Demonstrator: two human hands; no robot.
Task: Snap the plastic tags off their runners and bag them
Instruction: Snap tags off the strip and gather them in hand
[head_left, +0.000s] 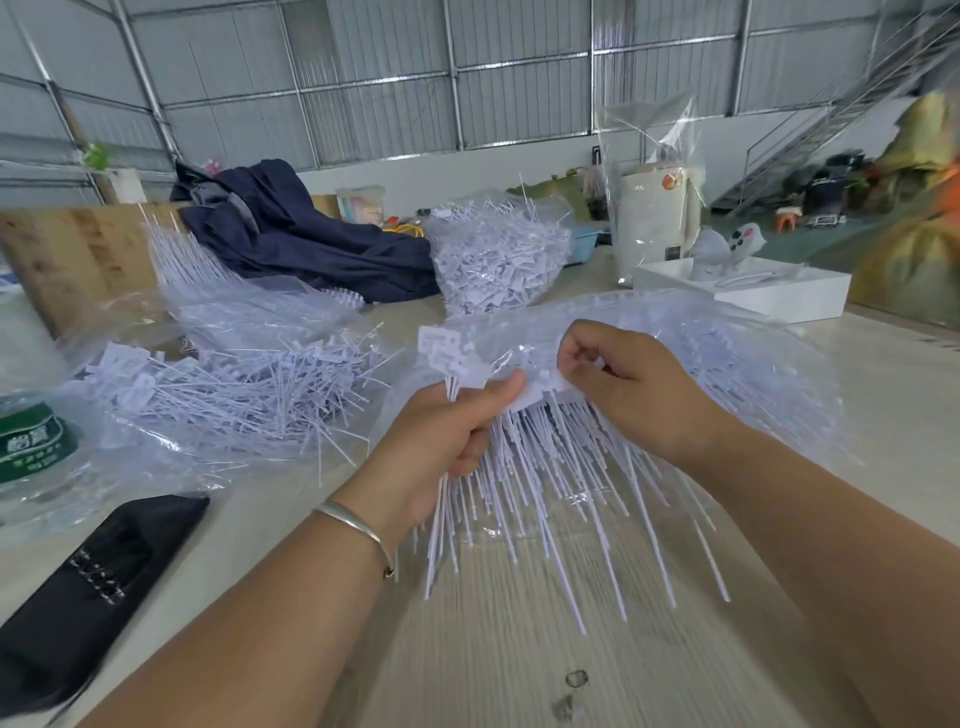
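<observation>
The left hand (457, 431) grips a bundle of tags (545, 467) mid-table, stems fanning toward the near edge — the right hand (623, 384) pinches the runner (550, 387) at their top. Bags (493, 260) of loose tags lie far and left.

The left hand (452, 431) is covering the middle of the bundle of tags (441, 358) it is gripping, so the count is not readable. The right hand (628, 384) is hiding the spot where its fingertips are meeting the runner strip (540, 391). The clear bag (727, 353) beneath is veiling its contents in glare. The water bottle (31, 441) is being cut off by the left edge, its label print too small to read. The black pouch (88, 587) is running out of view at lower left. An orange and yellow shape (919, 208) at the right edge is blurring beyond recognition.
</observation>
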